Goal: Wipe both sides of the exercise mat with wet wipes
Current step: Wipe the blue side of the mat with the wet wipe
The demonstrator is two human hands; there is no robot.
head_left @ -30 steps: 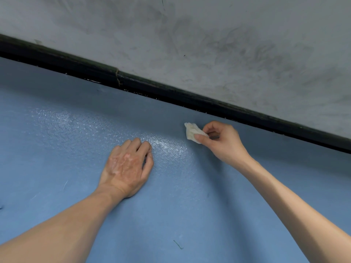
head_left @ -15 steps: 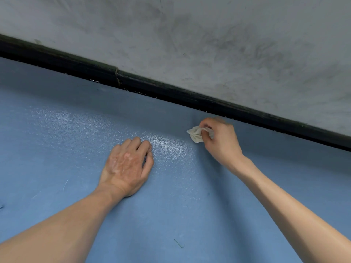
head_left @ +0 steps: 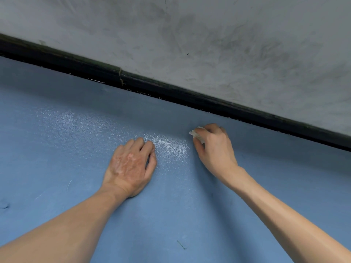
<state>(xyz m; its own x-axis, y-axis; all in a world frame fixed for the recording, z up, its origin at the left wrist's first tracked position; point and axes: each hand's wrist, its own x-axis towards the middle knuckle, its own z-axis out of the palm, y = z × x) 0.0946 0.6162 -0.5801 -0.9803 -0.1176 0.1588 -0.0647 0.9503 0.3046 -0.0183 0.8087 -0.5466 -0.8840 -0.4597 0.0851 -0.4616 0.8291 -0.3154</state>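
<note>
The mat (head_left: 171, 215) lies flat, blue face up, and fills the lower part of the view, under both hands. A wet, shiny band (head_left: 167, 145) crosses it from the left to just beside the wipe (head_left: 195, 134), so I judge that strip near the far edge wiped. The mat nearer the person looks dull and dry, with a dark thread (head_left: 181, 244) and a pale hair (head_left: 69, 184) lying on it, so most of this face seems left to do. The underside is hidden; nothing shows whether it has been wiped, and the mat has to be turned over for it.

The far edge of the mat runs from upper left to lower right. Neither end is in view, so its long axis probably follows that edge, though I cannot confirm it.

The wipe is a small crumpled white wad, touching the mat close to the far edge. The right hand (head_left: 214, 149) holds it, fingers curled round it and pressing down. The left hand (head_left: 131, 166) rests palm down on the mat beside the wet patch, its fingers together, lightly bent, holding nothing; it looks like a brace.

Along the far edge runs a black strip (head_left: 190, 99), and beyond it a grey, scuffed surface (head_left: 209, 44); whether that is floor or wall I cannot tell.
</note>
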